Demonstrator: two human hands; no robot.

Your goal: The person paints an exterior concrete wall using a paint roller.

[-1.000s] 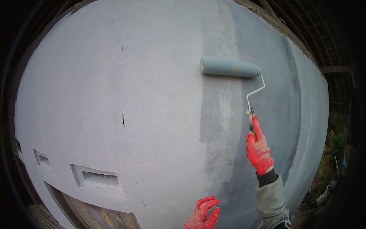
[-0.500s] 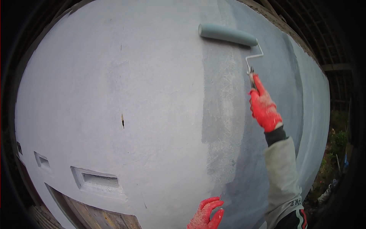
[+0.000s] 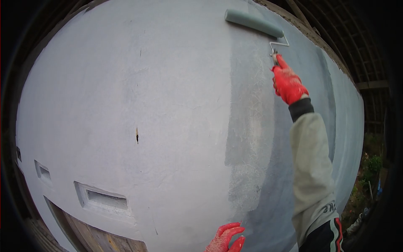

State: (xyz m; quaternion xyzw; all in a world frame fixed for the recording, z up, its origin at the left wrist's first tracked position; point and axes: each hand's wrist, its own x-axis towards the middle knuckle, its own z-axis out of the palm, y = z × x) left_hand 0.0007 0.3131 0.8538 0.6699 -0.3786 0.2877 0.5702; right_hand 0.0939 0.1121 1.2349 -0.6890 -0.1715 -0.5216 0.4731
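My right hand (image 3: 289, 84), in a red glove dusted with white, is wrapped round the handle of a paint roller (image 3: 254, 23). The roller's long grey-blue sleeve lies tilted against the upper part of the wall (image 3: 180, 109), its wire frame bending down to the handle. Below and left of it runs a band of fresh grey paint (image 3: 247, 113), with pale wall to the left and darker blue-grey to the right. Low in the view, my left hand (image 3: 225, 239), also red-gloved, has its fingers apart and holds nothing. Its wrist is cut off by the frame edge.
Small recessed niches (image 3: 103, 200) sit in the lower left of the wall, above a wooden door or panel (image 3: 96, 231). A dark slit-like hole (image 3: 137, 135) marks the pale wall. Roof beams (image 3: 371, 85) and green plants (image 3: 371, 168) show beyond the right edge.
My right hand has moved upward, carrying the roller higher on the wall. The left hand is slightly lower in view, its fingers still apart.
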